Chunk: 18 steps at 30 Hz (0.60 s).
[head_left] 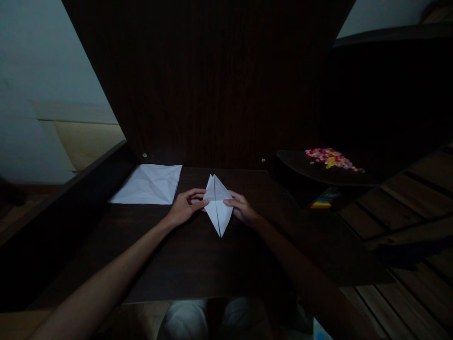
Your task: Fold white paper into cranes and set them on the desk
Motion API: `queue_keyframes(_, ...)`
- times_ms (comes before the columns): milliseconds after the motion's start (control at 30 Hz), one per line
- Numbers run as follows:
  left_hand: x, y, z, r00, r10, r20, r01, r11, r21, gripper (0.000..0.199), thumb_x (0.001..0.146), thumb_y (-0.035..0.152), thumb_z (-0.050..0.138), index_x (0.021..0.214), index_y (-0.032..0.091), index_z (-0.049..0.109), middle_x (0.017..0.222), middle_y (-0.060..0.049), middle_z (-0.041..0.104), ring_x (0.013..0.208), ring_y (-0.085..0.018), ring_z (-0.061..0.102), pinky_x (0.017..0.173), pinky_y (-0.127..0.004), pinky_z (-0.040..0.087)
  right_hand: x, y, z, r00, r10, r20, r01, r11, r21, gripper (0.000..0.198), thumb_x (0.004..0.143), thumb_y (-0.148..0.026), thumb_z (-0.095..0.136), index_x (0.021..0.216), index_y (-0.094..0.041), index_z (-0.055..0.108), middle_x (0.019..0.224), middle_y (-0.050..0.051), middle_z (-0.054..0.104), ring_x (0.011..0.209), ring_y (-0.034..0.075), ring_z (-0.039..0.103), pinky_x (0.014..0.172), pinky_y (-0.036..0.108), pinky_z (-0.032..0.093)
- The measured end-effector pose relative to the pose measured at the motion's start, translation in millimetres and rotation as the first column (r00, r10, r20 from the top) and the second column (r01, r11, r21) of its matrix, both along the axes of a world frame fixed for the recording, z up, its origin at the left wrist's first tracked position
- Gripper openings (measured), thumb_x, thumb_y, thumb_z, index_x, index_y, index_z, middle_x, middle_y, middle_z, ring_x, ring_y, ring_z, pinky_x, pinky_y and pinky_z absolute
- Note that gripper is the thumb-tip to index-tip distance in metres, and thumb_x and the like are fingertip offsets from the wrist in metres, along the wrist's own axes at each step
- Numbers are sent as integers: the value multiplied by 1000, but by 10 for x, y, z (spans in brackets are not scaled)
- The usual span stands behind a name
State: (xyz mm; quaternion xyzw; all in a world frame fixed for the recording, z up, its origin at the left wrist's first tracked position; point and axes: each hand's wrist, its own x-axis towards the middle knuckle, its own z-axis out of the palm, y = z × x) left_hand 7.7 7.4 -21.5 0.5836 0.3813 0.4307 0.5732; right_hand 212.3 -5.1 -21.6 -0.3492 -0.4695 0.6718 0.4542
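Observation:
A white sheet of paper folded into a diamond is held up over the dark desk, its long point toward me and two narrow tips at the far end. A slit runs down its middle, and a crease crosses it. My left hand pinches the left corner between thumb and fingers. On the opposite corner, my right hand grips with the thumb on top and the fingers mostly hidden behind. Left of my hands lies a creased, flat white paper.
The dark wooden desk has a tall back panel and a raised left side board. On a rounded shelf at the right lies a heap of small pink, red and yellow pieces. Slatted wood shows beyond.

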Motion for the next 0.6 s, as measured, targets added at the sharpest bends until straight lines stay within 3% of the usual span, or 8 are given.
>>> queue_keyframes(233,10,14,-3,999,38,3,-37,999,-15,39,65,36,74,93,12,63,85,-6,69,74,-20,66,67,-35,57,38,18,3,995,18,-95,-21,999,-27,33,66,-45,59,83,-17,64,80,6,66,71,21,60,64,34,48)
queue_keyframes(400,8,22,-12,999,34,26,-34,999,0,38,65,35,74,93,13,59,80,-3,68,69,-17,65,64,-31,56,42,30,3,994,32,-106,-35,999,-27,24,64,-33,65,82,-17,66,72,3,64,63,15,58,59,27,47)
queue_keyframes(600,-8,32,-30,996,46,74,-50,997,59,34,67,31,73,90,16,51,70,2,62,62,-12,62,56,-23,51,30,23,-18,999,27,-21,-27,1000,-1,31,64,-30,71,92,-18,66,83,4,67,72,15,62,64,27,50)
